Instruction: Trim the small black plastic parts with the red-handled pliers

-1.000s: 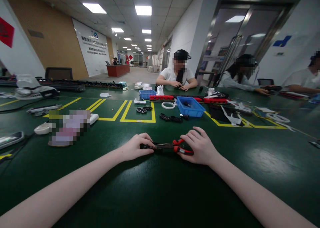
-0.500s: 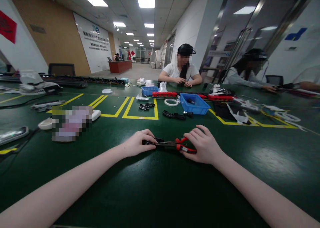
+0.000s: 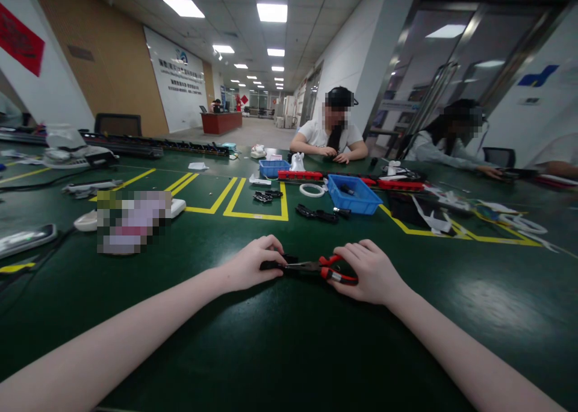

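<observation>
My right hand (image 3: 368, 273) is wrapped round the red-and-black handles of a pair of long-nose pliers (image 3: 332, 270), whose jaws point left. With thumb and fingers my left hand (image 3: 253, 264) pinches a small black part (image 3: 270, 265). The tips of the pliers meet this part beside my left fingertips; whether they bite on it I cannot tell. Both hands are low over the green table (image 3: 289, 333). My left fingers hide much of the black part.
Beyond my hands lie several black parts (image 3: 316, 213), a white ring of tape (image 3: 312, 190) and a blue bin (image 3: 354, 195). A pixelated object (image 3: 135, 222) is at the left. Across the table sits a person (image 3: 332, 138) in a cap; another person (image 3: 451, 141) is farther right.
The view has tilted slightly, so the whole scene sits a little lower and to the right. Both hands keep their grips, and the pliers stay at the black part.
</observation>
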Motion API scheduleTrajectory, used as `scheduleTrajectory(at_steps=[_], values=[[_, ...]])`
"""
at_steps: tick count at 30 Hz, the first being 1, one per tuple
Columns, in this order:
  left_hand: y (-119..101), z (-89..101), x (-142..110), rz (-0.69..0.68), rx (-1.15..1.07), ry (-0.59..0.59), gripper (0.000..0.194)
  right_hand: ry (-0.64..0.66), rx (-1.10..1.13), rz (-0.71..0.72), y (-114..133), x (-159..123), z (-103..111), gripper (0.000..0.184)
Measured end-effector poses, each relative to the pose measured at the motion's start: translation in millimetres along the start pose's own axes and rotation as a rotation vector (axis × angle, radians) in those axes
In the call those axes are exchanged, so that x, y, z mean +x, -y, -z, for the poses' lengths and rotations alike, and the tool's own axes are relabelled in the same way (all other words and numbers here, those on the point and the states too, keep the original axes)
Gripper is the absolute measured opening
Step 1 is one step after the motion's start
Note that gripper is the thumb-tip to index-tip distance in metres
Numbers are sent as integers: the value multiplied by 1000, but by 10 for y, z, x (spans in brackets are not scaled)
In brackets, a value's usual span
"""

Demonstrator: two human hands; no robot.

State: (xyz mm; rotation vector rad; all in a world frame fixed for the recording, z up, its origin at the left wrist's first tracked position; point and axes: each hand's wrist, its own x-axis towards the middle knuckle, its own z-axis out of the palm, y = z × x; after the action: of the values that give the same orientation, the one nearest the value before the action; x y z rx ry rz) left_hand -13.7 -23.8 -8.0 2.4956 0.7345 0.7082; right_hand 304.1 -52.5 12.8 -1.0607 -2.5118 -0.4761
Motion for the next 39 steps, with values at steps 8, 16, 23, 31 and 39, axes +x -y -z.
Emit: scheduleTrajectory(at_steps=[8,16,23,31,39], values=[[20,-3,4,39,-79,4,16,-29,-2,5,-10,-15,-20,40],[20,-1,4,42,-97,9,16,8,11,-6,13,-7,3,38],[-10,12,8,52,-105,29,19,55,61,-22,-12,4,51,39],[-47,13,4,44,-122,36,15,53,49,-14,-27,-9,39,40],[-54,14,19,25,-93,59,13,50,46,-17,31,0,55,37]])
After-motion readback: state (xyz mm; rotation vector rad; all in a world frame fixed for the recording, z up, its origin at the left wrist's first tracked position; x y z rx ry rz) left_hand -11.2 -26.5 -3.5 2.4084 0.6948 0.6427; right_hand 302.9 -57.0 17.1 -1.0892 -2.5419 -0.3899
